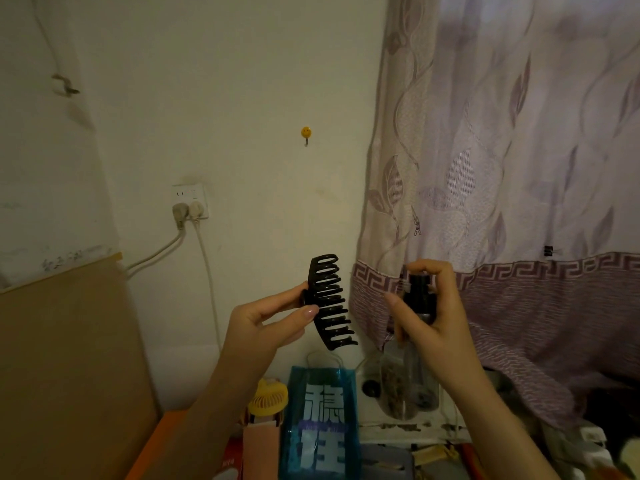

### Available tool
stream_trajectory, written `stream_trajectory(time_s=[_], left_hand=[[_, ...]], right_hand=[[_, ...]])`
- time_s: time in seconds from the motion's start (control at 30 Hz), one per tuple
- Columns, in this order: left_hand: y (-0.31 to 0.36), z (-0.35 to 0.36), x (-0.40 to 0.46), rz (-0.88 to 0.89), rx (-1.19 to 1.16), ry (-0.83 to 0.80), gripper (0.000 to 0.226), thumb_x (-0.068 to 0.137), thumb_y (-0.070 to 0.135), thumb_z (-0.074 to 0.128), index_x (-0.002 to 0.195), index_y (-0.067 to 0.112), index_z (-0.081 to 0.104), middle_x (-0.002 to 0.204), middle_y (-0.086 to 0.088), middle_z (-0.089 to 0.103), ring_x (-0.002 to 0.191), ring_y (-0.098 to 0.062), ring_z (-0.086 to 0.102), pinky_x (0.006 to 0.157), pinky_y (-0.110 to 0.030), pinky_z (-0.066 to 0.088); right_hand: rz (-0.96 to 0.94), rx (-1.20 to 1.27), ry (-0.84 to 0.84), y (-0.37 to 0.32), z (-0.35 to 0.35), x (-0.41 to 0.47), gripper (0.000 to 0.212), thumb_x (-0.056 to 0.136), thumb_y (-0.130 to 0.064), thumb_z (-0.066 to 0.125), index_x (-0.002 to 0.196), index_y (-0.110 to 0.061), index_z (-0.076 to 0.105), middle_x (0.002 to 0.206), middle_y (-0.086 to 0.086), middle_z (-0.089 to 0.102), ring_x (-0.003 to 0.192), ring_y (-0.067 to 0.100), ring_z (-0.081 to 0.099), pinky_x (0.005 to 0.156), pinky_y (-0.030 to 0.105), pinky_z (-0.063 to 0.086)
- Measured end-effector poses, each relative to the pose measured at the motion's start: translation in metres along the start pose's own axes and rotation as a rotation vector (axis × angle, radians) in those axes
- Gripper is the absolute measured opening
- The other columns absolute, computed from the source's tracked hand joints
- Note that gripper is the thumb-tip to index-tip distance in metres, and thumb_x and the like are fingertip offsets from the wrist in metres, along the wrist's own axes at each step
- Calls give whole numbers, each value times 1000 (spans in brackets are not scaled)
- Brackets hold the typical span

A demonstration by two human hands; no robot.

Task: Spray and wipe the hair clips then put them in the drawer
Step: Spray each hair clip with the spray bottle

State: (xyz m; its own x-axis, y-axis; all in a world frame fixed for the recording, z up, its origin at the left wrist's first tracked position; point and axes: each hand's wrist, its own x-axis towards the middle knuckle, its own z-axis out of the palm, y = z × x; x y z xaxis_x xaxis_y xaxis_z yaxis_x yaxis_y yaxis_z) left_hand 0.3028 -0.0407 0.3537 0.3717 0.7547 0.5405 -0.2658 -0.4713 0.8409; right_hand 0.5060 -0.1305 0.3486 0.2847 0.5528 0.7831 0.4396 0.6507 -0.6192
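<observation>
A large black claw hair clip point(332, 301) is held up in front of the wall, its teeth pointing right. My left hand point(266, 323) pinches it by its hinge end between thumb and fingers. My right hand point(433, 313) grips a clear spray bottle point(412, 368) with a black nozzle top point(419, 292); my index finger curls over the top. The nozzle faces left toward the clip, a short gap away. No drawer or wiping cloth shows in the view.
Below my hands stand a blue printed bag point(320, 424), a yellow handheld fan point(268, 398) and cluttered items on a white ledge. A patterned curtain point(502, 168) hangs on the right, a brown board point(69, 358) leans on the left, and a wall socket point(190, 202) has cables.
</observation>
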Motion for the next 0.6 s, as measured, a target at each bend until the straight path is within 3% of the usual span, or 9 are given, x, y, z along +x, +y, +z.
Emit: stream_trajectory(time_s=[0.17,0.37,0.6], left_hand=[[-1,1,-1,-5,-6,15,42,65,23,72,106,22,70,100,5,74,97,-14,70,70,-20,56],[-1,3,-3,-8,-20,22,38,63,26,73,101,29,73,101,4,74,97,-15,70,69,-20,56],[-2,1,-6,-10,1,22,39,65,25,72,104,27,71,101,6,74,97,-16,70,69,-20,56]], right_hand=[[26,-42,-24,9,3,-16,27,82,-26,64,104,-27,48,76,4,58,50,16,57,46,32,51],[3,-91,-9,14,9,-24,27,88,-6,62,98,-23,45,73,1,56,52,7,54,47,21,48],[59,-64,26,21,11,-30,26,88,-3,62,92,-23,44,72,6,55,48,11,54,45,24,48]])
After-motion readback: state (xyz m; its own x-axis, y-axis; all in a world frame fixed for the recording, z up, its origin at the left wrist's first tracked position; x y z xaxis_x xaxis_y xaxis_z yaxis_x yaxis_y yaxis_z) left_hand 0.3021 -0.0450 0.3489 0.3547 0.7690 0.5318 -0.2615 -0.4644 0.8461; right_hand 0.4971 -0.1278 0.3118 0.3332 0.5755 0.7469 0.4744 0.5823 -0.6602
